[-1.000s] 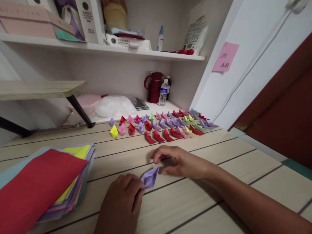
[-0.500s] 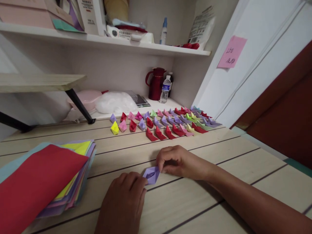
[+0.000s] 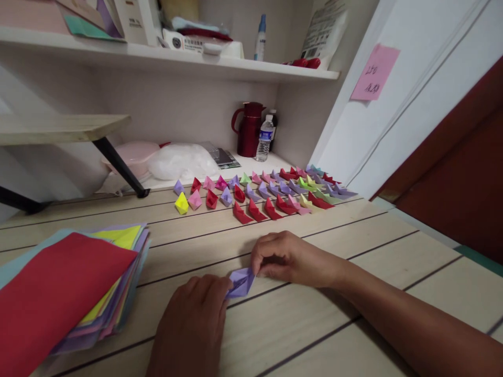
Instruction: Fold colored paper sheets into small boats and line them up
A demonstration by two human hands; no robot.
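Observation:
A small purple folded paper boat [image 3: 241, 283] lies low over the slatted table between my two hands. My right hand [image 3: 278, 257] pinches its far right corner between thumb and forefinger. At the opposite, near left end, my left hand [image 3: 196, 309] grips the boat; the fingers curl over and my thumb is mostly hidden. Beyond them, several finished paper boats stand in rows, among them a yellow paper boat [image 3: 181, 203] at the left and a red paper boat [image 3: 241, 213] at the front.
On the left lies a stack of coloured paper topped by a red sheet [image 3: 66, 293]. Behind the boats stand a dark red jug [image 3: 249, 131], a water bottle [image 3: 264, 139] and a white plastic bag [image 3: 183, 162]. A small raised shelf [image 3: 63, 128] with black legs is at back left.
The purple boat looks stretched slightly longer between my hands, and my left hand has shifted a little left. The whole view has shifted slightly.

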